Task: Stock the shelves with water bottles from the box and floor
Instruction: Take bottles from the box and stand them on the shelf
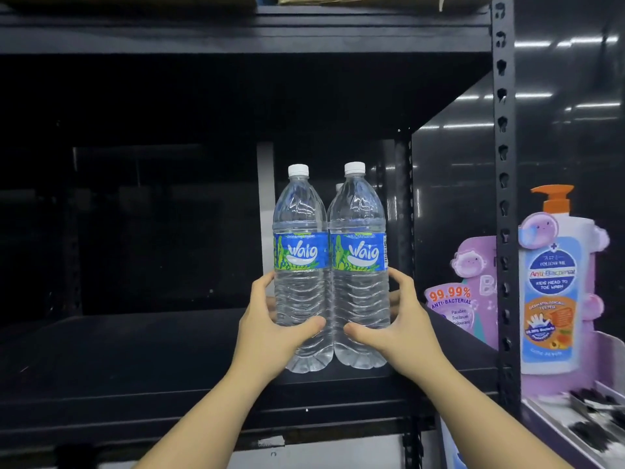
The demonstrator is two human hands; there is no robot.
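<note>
Two clear water bottles with white caps and blue labels stand upright side by side near the front edge of the black shelf (pixel 118 360). My left hand (pixel 270 330) grips the lower body of the left bottle (pixel 300 231). My right hand (pixel 395 326) grips the lower body of the right bottle (pixel 358 228). The two bottles touch each other. The cap of a third bottle (pixel 339 187) peeks out behind them.
A black upright post (pixel 504 198) and a dark side panel (pixel 453 198) bound the shelf on the right. Beyond it stand a pump bottle of anti-bacterial wash (pixel 551 292) and a purple display card (pixel 470 292). Another shelf board (pixel 236 32) runs overhead.
</note>
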